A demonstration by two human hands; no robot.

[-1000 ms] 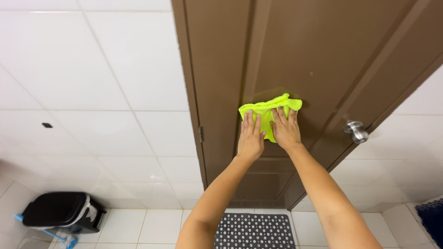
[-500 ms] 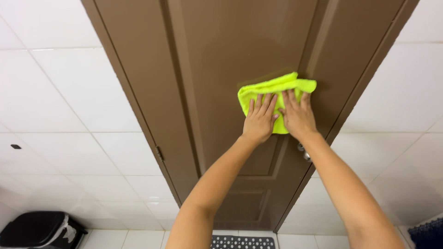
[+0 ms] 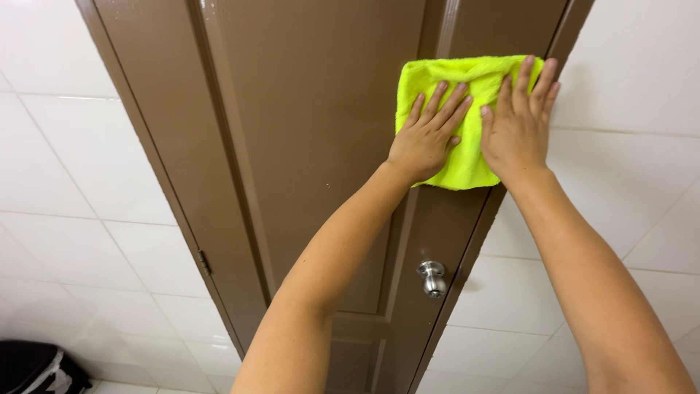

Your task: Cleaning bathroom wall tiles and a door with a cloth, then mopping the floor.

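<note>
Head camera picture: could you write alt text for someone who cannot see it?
Two bare hands, left hand and right hand, press a bright yellow-green cloth flat against the upper right part of a brown door. A silver door knob sits below, with white wall tiles on both sides.

Your two hands hide the middle of the yellow cloth [image 3: 467, 117]. The brown door [image 3: 321, 146] runs past the top and bottom edges, and the black bin [image 3: 33, 368] is cropped at the lower left corner.

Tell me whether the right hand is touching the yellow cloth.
Touching: the head view shows the right hand pressed flat on the yellow cloth against the door.
</note>
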